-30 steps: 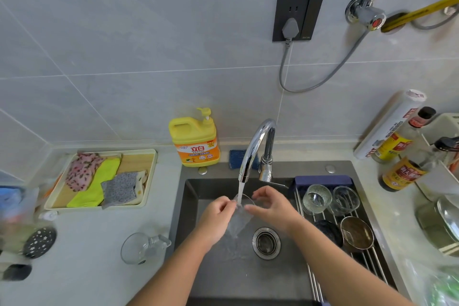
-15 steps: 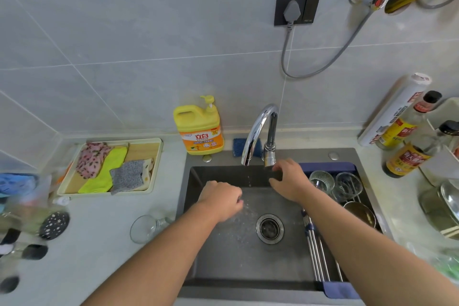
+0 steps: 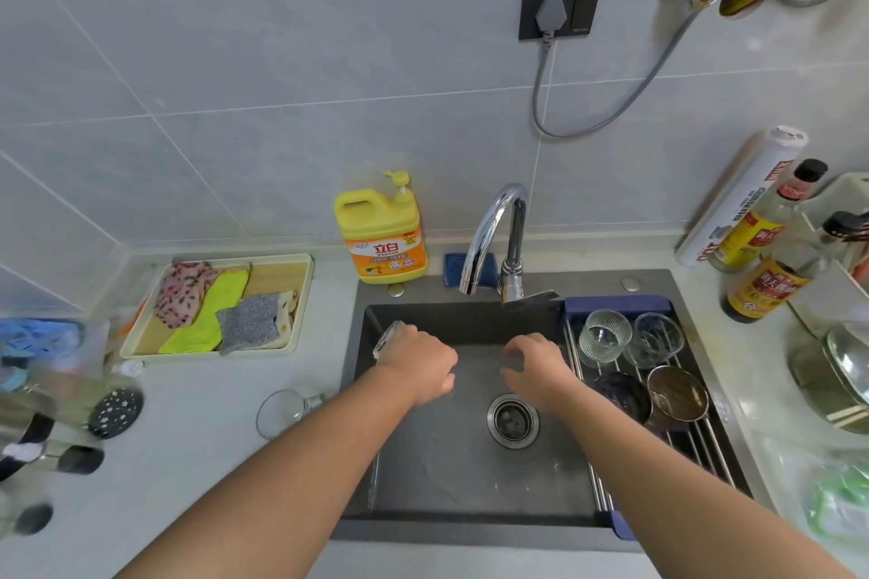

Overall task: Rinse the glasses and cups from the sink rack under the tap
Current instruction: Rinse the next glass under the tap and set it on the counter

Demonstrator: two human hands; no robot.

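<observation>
Head view: the left hand (image 3: 418, 367) grasps a clear glass (image 3: 389, 338) over the far left corner of the sink (image 3: 446, 480). The glass is tilted, its long axis running away and leftward from the knuckles toward the surface (image 3: 211, 461). The right hand (image 3: 533, 367) hangs over the middle of the sink, fingers loosely curled and holding nothing, just beside the left edge of the rack (image 3: 705, 442). No stream shows from the tap (image 3: 484, 230). The next pick likely turns on one relation. The ribbed glass (image 3: 604, 336) and the plain glass (image 3: 656, 339) stand at the rack's far end, to the right of the free hand and slightly beyond it. That makes the right hand the nearer one, while the left is occupied on the opposite side.
</observation>
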